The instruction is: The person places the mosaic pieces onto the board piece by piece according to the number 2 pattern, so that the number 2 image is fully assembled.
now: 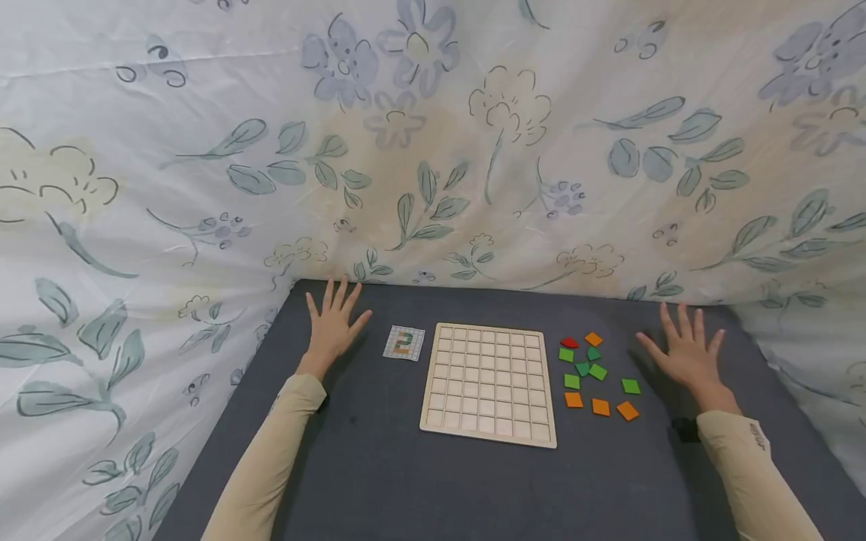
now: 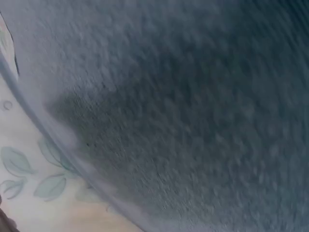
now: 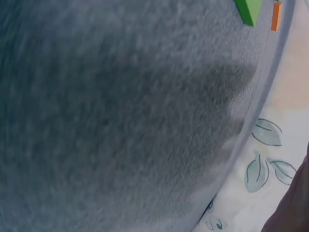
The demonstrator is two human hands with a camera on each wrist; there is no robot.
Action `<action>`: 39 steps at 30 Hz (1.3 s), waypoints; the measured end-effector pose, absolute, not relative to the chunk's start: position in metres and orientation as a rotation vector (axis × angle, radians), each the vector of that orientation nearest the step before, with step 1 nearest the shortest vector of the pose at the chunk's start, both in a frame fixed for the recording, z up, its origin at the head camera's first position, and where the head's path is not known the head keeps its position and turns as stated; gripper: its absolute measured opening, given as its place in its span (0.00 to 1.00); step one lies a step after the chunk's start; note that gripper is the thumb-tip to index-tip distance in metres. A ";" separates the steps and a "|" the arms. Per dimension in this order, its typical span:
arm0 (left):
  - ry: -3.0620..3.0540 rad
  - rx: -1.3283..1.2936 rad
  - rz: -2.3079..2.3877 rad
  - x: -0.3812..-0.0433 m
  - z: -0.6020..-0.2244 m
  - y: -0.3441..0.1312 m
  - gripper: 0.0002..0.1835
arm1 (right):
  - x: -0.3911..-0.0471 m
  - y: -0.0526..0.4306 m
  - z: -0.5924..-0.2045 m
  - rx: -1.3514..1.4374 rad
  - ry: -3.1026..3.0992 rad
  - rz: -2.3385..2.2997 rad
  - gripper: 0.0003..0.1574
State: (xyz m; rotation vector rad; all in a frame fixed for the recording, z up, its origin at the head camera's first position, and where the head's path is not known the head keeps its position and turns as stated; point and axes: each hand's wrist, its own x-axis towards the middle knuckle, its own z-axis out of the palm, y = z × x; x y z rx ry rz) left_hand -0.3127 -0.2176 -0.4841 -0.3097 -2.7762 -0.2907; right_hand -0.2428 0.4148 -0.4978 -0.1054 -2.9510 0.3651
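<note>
In the head view my left hand [image 1: 329, 332] is at the table's far left with its fingers spread, holding nothing. A small printed card [image 1: 404, 343] showing a coloured figure like a 2 lies to its right. My right hand [image 1: 691, 356], fingers also spread, is on the far right and holds nothing. Between the hands lies a square wooden grid board [image 1: 489, 385] with bare cells. Beside it, nearer my right hand, several tiles are scattered: light green [image 1: 631, 386], dark green [image 1: 593, 353], orange [image 1: 628, 411] and one red [image 1: 570, 343].
A dark grey tabletop [image 1: 379, 481] carries everything. Floral cloth [image 1: 433, 150] hangs behind the far edge and along the sides. In the right wrist view a green tile [image 3: 249, 10] and an orange tile [image 3: 276, 16] show near the top right. The left wrist view has mostly shadowed tabletop [image 2: 193, 121].
</note>
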 end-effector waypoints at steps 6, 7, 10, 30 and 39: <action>-2.836 -0.313 -0.342 -0.307 -0.487 -0.207 0.37 | -0.246 0.408 -0.499 -0.074 -2.947 0.363 0.54; -2.838 -0.319 -0.356 -0.306 -0.488 -0.204 0.37 | -0.246 0.407 -0.500 -0.071 -2.945 0.368 0.54; -2.829 -0.332 -0.385 -0.302 -0.488 -0.197 0.37 | -0.248 0.403 -0.501 -0.072 -2.945 0.378 0.54; -2.885 -0.369 -0.485 -0.268 -0.491 -0.171 0.36 | -0.256 0.369 -0.500 0.077 -2.973 0.511 0.38; -2.932 -0.413 -0.579 -0.253 -0.490 -0.159 0.36 | -0.262 0.363 -0.502 0.067 -3.040 0.593 0.37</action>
